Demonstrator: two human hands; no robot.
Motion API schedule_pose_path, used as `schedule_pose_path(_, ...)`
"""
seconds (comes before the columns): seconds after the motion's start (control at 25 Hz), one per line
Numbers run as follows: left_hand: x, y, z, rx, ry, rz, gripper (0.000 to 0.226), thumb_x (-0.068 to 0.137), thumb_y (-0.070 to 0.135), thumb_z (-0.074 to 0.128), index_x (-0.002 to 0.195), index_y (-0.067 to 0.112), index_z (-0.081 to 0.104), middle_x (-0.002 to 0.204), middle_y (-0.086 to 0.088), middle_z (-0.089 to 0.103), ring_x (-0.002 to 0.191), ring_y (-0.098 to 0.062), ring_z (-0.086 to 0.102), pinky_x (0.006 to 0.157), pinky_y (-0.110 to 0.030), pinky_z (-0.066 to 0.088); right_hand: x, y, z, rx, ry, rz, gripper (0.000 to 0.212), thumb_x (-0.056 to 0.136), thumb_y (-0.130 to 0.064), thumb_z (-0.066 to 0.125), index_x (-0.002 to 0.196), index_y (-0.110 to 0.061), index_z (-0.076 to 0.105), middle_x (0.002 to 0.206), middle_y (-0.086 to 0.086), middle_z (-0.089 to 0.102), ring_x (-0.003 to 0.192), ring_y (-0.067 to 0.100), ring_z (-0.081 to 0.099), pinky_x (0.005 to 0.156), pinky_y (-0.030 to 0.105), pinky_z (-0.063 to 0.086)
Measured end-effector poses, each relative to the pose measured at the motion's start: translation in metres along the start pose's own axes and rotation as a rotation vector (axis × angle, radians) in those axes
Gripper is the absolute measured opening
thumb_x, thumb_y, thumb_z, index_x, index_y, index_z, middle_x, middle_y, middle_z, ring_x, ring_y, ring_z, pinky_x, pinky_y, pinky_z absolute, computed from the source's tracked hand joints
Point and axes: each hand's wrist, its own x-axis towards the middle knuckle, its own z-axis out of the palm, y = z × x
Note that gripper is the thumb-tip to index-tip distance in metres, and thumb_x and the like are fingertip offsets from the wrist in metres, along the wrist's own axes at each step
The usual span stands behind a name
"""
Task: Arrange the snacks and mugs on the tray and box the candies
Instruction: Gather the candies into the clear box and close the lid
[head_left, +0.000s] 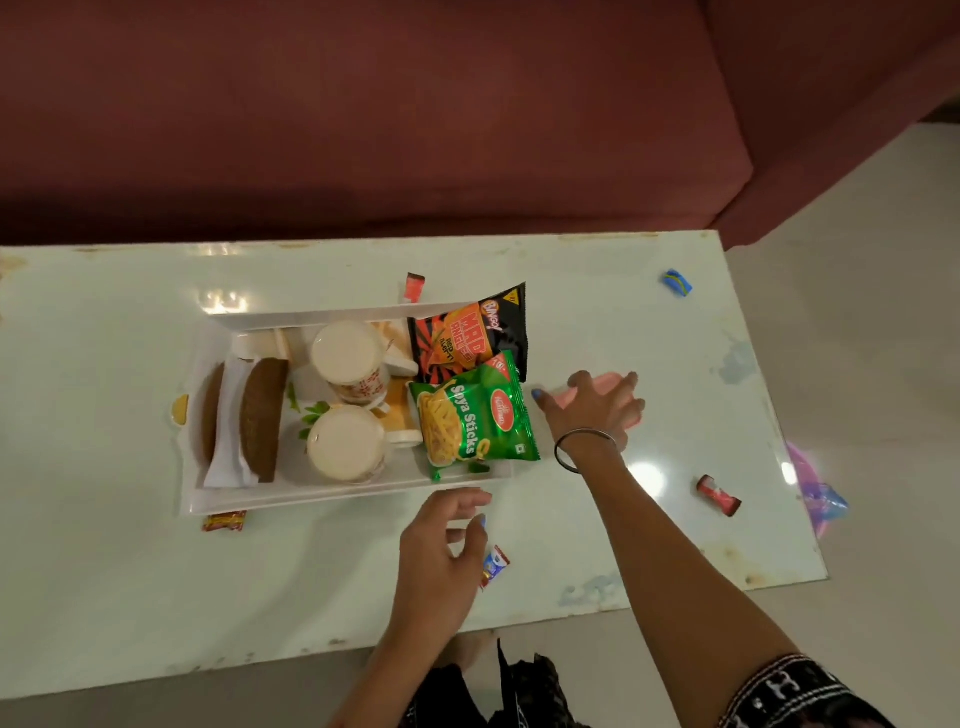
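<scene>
While the right hand (597, 410) spreads its grip flat over the pink box (618, 389) and the left grip (447, 540) hovers released beside a candy (493, 564), a careless sweep could knock it — or nudge the loaded tray (332, 496) just beyond.

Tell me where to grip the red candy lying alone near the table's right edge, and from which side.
Pinch the red candy across its narrow middle, coming straight down from above: it lies flat on the table, ends flared, with clear space around it.
</scene>
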Motion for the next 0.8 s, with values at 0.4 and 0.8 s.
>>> schedule_pose_path(0.4,0.002,0.019,0.043,-0.398,-0.276,-0.636,0.014,0.09,0.043,0.05,0.101,0.034,0.054,0.096,-0.007,0.058,0.081,-0.02,0.058,0.078,-0.029,0.054,-0.086,0.067,-0.026,0.743,0.021,-0.039,0.019,0.07,-0.021,0.071,0.089,-0.025,0.067,0.113,0.014,0.057,0.103,0.029,0.054,0.078,0.031,0.046)
schedule_pose_path(0.8,0.014,0.031,0.112,-0.679,-0.22,-0.746,0.039,0.082,0.045,0.061,0.113,0.022,0.06,0.105,-0.014,0.069,0.093,-0.031,0.066,0.085,-0.047,0.055,-0.091,0.102,-0.06,0.725,-0.214,-0.224,0.024,0.069,-0.02,0.075,0.089,-0.033,0.07,0.109,-0.011,0.061,0.112,0.012,0.054,0.09,0.029,0.045)
